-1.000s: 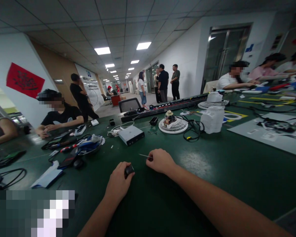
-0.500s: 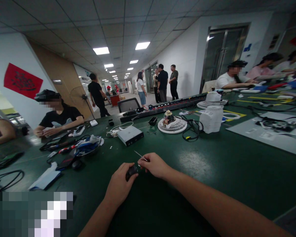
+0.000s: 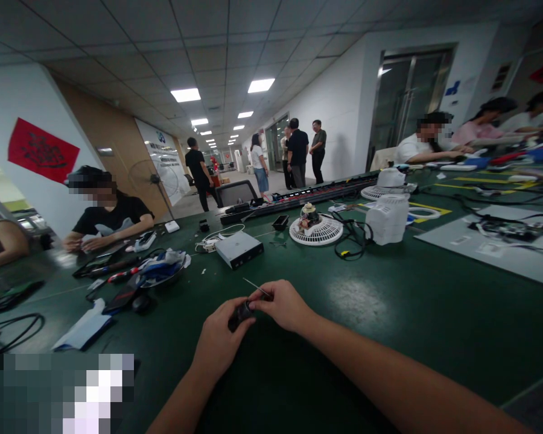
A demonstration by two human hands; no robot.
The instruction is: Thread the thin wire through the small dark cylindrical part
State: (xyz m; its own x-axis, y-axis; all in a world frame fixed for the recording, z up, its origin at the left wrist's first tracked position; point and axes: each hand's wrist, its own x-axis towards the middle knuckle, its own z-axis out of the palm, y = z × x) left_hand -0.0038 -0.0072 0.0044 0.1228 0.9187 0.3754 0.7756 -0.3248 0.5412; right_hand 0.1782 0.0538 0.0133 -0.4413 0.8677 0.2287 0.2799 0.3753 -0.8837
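A small dark rounded part [image 3: 241, 314] sits between the thumb and fingers of my left hand [image 3: 217, 335], low over the green table [image 3: 326, 361]. Its exact kind is too dark to make out. My right hand [image 3: 286, 304] is closed around a thin metal rod [image 3: 252, 283], perhaps a screwdriver shaft, which points up and to the left. The right fingertips touch the upper right side of the dark part. What lies inside the right fist is hidden.
Beyond my hands are a grey box-shaped drive [image 3: 239, 247], a small black tray [image 3: 280, 222], a white fan grille with motor [image 3: 315, 228] and a white housing [image 3: 388, 218]. Left are a cloth-filled bowl [image 3: 163, 268] and a blue-white packet [image 3: 85, 325]. A co-worker [image 3: 111, 211] sits far left.
My right hand has moved slightly left, and its fingertips now meet the dark part. The part has turned a little in my left hand. A person in the background has walked right.
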